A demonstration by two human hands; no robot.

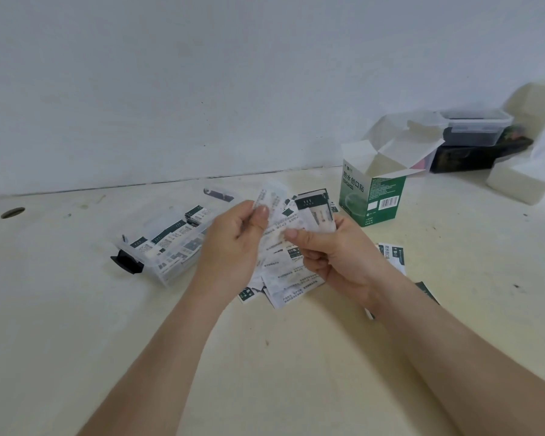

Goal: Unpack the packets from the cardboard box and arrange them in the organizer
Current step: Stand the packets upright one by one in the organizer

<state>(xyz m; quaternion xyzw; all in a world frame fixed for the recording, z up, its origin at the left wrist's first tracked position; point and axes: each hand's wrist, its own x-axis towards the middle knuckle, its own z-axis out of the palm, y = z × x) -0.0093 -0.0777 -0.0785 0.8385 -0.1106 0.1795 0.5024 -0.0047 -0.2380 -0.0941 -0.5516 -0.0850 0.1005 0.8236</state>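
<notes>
Surface [76, 309]: pale and scuffed. Its far edge meets a wall, and there is a round hole [12, 212] near the far left corner.
Cardboard box [372, 199]: green and white, upright, top flaps open. It stands near the far edge, right of centre. Its contents cannot be seen.
Organizer [173, 273]: clear plastic with a black latch [127, 263] at its near-left end. It stands left of centre, toward the far edge. Stored packets [170, 234] stand on edge inside.
Background items: a lidded clear container [472, 124] rests on a dark box [472, 158] at the far right corner, with a white block [516, 184] beside them. Judged unrelated to the task.
Loose packets [283, 284]: a scattered heap lying flat at mid-surface, directly below the hands. A few more lie toward the right edge, beside the right wrist.
Left hand [233, 243]: raised above the heap. The grip is clamped, with thumb and fingers pinching a single packet [271, 196] held upright.
Right hand [334, 256]: raised, just beside the left hand. The grip is clamped on a small stack of packets [315, 212], thumb on top.
Key relation: the organizer lies to the left of both hands, and the left hand is the nearer. Its long axis runs diagonally from near left to far right.
Step in hand (judged): squaring the held packets before moving them leftward into the organizer. Much of the heap is not yet stored.
</notes>
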